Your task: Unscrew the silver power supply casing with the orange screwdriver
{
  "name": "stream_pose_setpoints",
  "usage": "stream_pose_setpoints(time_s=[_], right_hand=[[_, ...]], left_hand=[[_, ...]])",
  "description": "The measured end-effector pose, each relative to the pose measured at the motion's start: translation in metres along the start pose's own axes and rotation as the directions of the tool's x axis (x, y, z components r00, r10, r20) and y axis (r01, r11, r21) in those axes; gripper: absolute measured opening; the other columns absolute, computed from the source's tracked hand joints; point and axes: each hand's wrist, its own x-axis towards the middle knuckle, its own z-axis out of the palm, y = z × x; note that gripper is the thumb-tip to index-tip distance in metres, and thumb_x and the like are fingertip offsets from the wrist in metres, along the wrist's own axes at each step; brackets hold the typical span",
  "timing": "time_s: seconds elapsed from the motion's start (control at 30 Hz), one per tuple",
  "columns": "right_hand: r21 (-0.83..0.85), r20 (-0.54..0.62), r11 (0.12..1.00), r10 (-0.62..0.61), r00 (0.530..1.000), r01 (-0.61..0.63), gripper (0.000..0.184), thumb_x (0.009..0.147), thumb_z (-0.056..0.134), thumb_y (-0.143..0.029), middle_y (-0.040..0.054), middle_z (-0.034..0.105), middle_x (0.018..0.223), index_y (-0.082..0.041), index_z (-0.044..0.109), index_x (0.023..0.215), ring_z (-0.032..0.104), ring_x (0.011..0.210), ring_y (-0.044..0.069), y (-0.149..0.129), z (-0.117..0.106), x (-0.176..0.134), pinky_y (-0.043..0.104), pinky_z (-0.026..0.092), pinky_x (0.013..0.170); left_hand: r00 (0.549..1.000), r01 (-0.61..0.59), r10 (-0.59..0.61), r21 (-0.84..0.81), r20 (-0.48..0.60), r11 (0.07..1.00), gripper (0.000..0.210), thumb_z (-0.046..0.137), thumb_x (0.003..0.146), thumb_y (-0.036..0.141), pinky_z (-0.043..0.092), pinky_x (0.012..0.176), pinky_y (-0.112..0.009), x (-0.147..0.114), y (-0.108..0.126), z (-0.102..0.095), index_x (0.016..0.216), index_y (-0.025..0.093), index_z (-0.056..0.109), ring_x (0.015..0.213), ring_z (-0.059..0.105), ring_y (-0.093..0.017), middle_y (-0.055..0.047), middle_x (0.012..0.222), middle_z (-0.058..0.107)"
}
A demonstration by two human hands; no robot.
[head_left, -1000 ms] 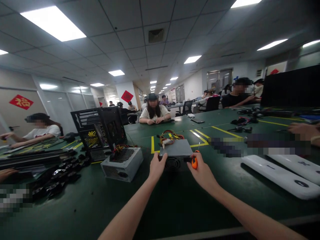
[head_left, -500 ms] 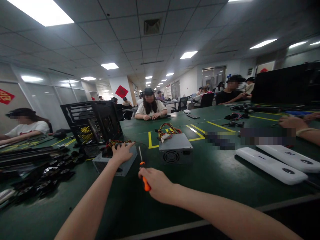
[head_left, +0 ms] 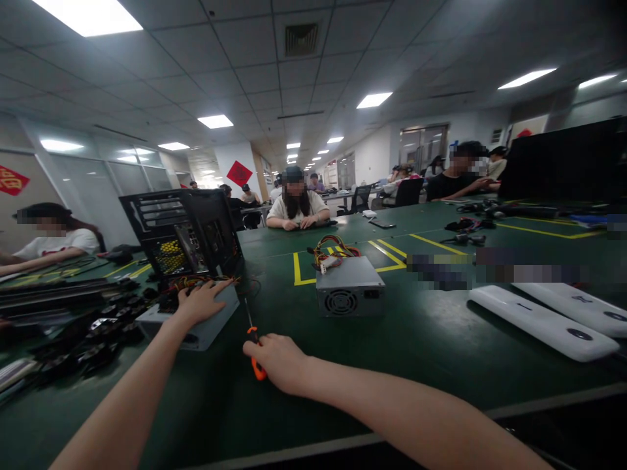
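My left hand lies with fingers spread on top of a grey power supply unit at the left; its cables show beside the hand. In my right hand, closed around the handle, is a screwdriver with an orange and black grip, its shaft pointing up and away from me. The screwdriver's tip is near the right side of that unit; whether they touch I cannot tell. A second power supply unit sits to the right of my hands, its bundled coloured cables lying behind and on it.
An open black computer case stands behind the left unit. Black metal parts are piled at the far left. Two white numbered devices lie right, with cables beyond. Across the green table sits a person.
The left power supply unit has moved left and slightly nearer with my left hand on it. My right hand has carried the screwdriver left. Another person's hands at the right have left the view.
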Motion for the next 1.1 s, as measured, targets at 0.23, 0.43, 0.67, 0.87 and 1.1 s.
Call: stream_pose_setpoints(time_s=[0.23,0.43,0.67,0.87,1.1], right_hand=[[-0.066,-0.010,0.997,-0.044,0.999,0.043,0.043,0.071,0.054,-0.004,0.0083,0.056,0.096,-0.020,0.041,0.108,0.055,0.083,0.021,0.010,-0.001,0.003,0.029,0.045,0.064],[-0.071,-0.012,0.996,-0.052,0.999,0.051,0.047,0.071,0.056,-0.005,0.0084,0.054,0.097,-0.021,0.040,0.112,0.053,0.084,0.021,0.013,0.001,0.004,0.030,0.047,0.064],[-0.082,-0.011,0.995,-0.052,0.999,0.051,0.041,0.074,0.055,-0.007,0.0098,0.055,0.097,-0.020,0.042,0.110,0.054,0.083,0.022,0.011,0.000,0.002,0.031,0.048,0.062],[-0.108,0.009,0.991,-0.074,0.997,0.075,0.043,0.074,0.058,-0.010,0.0095,0.055,0.098,-0.020,0.042,0.112,0.054,0.084,0.022,0.009,-0.005,-0.002,0.031,0.049,0.062],[-0.117,0.015,0.990,-0.080,0.997,0.081,0.040,0.075,0.055,-0.009,0.0106,0.055,0.098,-0.018,0.042,0.112,0.055,0.084,0.022,0.009,-0.005,-0.002,0.032,0.050,0.062]], left_hand=[[0.999,-0.052,0.052,0.163,0.005,0.985,0.055,0.042,0.077,0.037,0.022,0.096,-0.052,-0.013,0.003,-0.007,0.132,0.037,0.031,0.119,0.039,-0.030,-0.008,0.134,0.041],[0.909,-0.089,0.082,0.001,-0.410,0.996,0.042,0.036,0.082,0.041,0.037,0.090,-0.033,-0.068,-0.015,-0.030,0.116,0.022,0.051,0.104,0.050,-0.022,-0.008,0.112,0.054],[0.972,0.138,-0.163,-0.150,-0.168,0.979,0.030,0.037,0.079,0.037,0.044,0.068,-0.027,-0.137,-0.055,-0.006,0.090,0.018,0.058,0.076,0.058,-0.017,-0.005,0.091,0.059],[0.973,0.228,-0.229,-0.073,-0.010,0.971,0.036,0.032,0.082,0.046,0.042,0.063,-0.028,-0.128,-0.026,0.006,0.086,0.020,0.058,0.078,0.059,-0.021,-0.006,0.092,0.060],[0.975,0.217,-0.214,0.056,-0.055,0.975,0.033,0.028,0.086,0.039,0.041,0.066,-0.028,-0.123,-0.010,0.004,0.089,0.020,0.055,0.086,0.060,-0.021,-0.007,0.099,0.061]])
